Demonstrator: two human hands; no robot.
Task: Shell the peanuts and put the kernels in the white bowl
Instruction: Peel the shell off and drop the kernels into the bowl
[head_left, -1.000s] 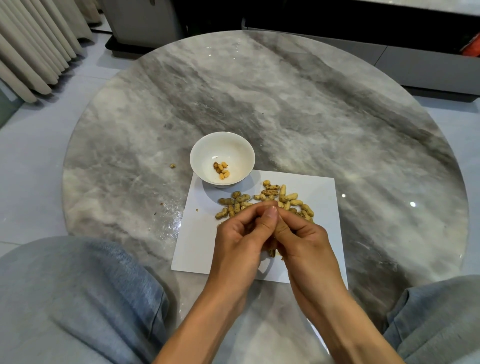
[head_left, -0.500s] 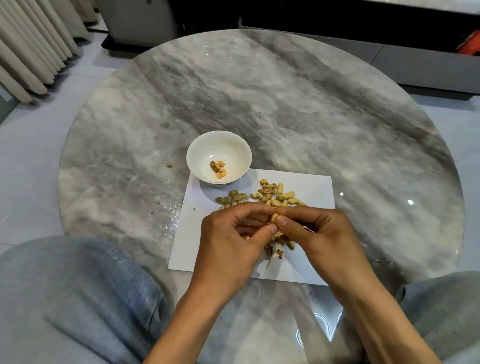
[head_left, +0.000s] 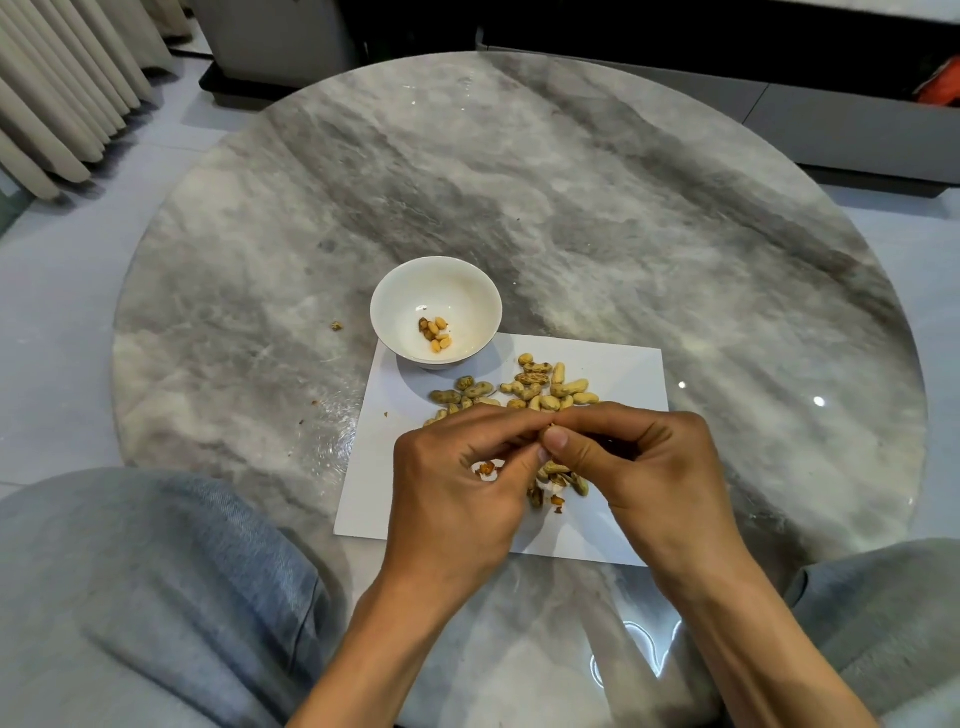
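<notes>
Both hands meet over the near half of the paper, fingertips pinched together on one peanut, of which only a sliver shows between them; left hand curls its fingers in from the left, right hand from the right, right thumb laid across the front; so each grip is closed on the same small shell. Against a second ago the hands have spread a little and rolled outward; the wrists sat close and upright then, now they splay apart, the knuckles flatter; reads as the twist that splits a shell, though whether it has cracked I cannot tell, the fingers hide it. Below the grip lies a small litter of husks and reddish skin bits on the paper, some more showing through the gap in the left fingers; this heap looks unchanged over the last half second. Beyond the hands, the unshelled pile lies on the far part of the paper, a good number left. The bowl stands just past the paper's far left corner, its foot at the corner's edge; a few kernels lie in the bottom, count as before. Judgement: task early; next is to free the kernel and carry it forward-left to the bowl. A crumb lies on the tabletop left of the bowl; grey-trousered knees frame the near edge.
</notes>
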